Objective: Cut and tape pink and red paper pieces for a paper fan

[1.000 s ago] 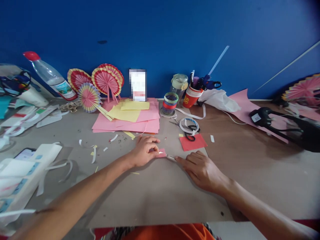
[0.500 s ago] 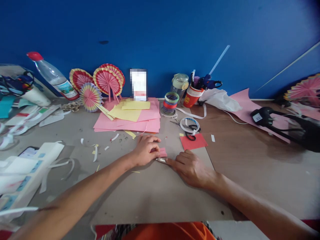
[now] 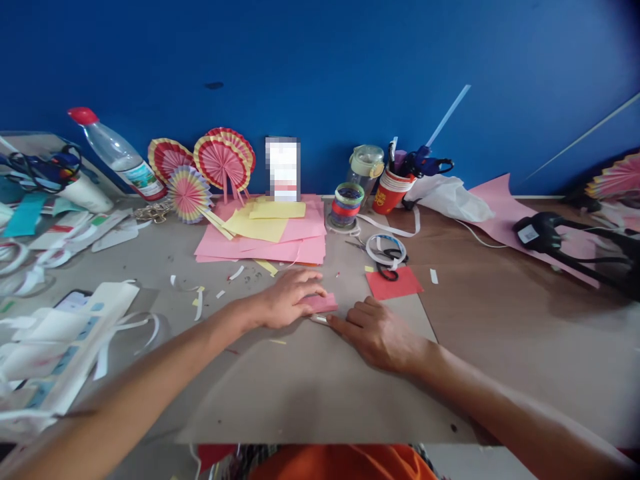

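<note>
My left hand (image 3: 286, 299) lies on the grey board (image 3: 310, 387), fingers pressed down on a small folded pink paper piece (image 3: 323, 304). My right hand (image 3: 375, 330) rests palm down just right of it, its forefinger stretched out with the tip on a thin pale strip (image 3: 320, 320) at the pink piece's lower edge. A red paper square (image 3: 394, 283) lies a little beyond the right hand.
Pink and yellow sheets (image 3: 270, 233) are stacked behind the hands, with paper fans (image 3: 210, 170), a bottle (image 3: 117, 157), tape rolls (image 3: 346, 203), scissors (image 3: 387, 257) and a red cup of tools (image 3: 393, 190). White strips and packaging (image 3: 55, 333) crowd the left; a glue gun (image 3: 550, 233) lies right.
My right hand slid left along the strip until its forefinger reached the pink piece. My left hand flattened its fingers onto the pink piece. The view shifted slightly.
</note>
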### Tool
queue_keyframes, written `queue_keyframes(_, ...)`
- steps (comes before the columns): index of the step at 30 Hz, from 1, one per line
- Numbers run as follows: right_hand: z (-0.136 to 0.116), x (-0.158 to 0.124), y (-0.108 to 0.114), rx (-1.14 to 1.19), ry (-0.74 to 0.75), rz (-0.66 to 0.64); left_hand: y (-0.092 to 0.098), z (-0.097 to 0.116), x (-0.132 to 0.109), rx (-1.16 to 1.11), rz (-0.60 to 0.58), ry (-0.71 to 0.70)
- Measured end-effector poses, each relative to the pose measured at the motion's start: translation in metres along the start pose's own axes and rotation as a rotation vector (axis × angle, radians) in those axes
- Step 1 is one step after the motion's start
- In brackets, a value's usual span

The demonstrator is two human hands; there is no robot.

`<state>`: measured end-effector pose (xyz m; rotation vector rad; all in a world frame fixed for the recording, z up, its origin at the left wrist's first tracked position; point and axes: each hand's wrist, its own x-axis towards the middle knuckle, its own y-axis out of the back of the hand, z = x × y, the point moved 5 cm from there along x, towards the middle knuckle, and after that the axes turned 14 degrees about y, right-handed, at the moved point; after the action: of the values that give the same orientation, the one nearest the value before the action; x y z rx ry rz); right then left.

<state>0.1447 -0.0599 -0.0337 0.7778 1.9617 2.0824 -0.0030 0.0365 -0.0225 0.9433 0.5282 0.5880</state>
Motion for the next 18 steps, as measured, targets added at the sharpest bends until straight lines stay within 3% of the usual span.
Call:
queue_keyframes(5, 0.001, -0.001, -0.002, 0.008, 0.005, -0.002, 0.009, -0.008, -0.016, 0.057, -0.017, -0.162)
queue_keyframes(18, 0.003, 0.002, -0.006, 0.022, 0.049, -0.003, -0.01, -0.035, -0.022, 0.136, -0.022, -0.213)
